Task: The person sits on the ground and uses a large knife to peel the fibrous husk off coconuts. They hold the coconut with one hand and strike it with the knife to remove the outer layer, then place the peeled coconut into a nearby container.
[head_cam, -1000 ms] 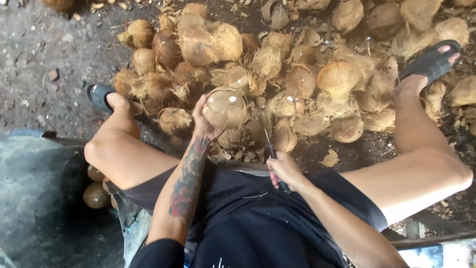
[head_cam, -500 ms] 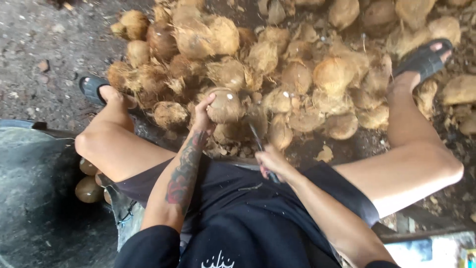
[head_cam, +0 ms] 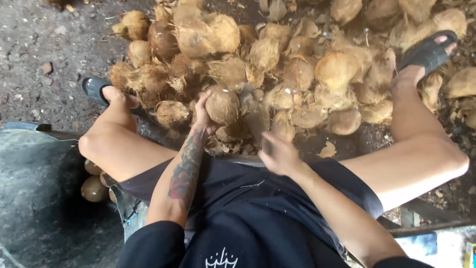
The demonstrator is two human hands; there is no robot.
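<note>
round brown husked coconut [head_cam: 222,105] sits gripped in the left hand [head_cam: 202,115], fingers wrapped on its near side, propped over the heap so the blade can reach it. right hand [head_cam: 277,155] is clenched on a blurred knife [head_cam: 254,111], which now swings nearer than half a second ago. beyond lies the pile of fibrous coconuts [head_cam: 277,54].

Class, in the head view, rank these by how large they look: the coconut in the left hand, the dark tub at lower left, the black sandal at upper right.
1. Dark tub, nearest the camera.
2. Black sandal and the coconut in the left hand look alike; unranked.
</note>
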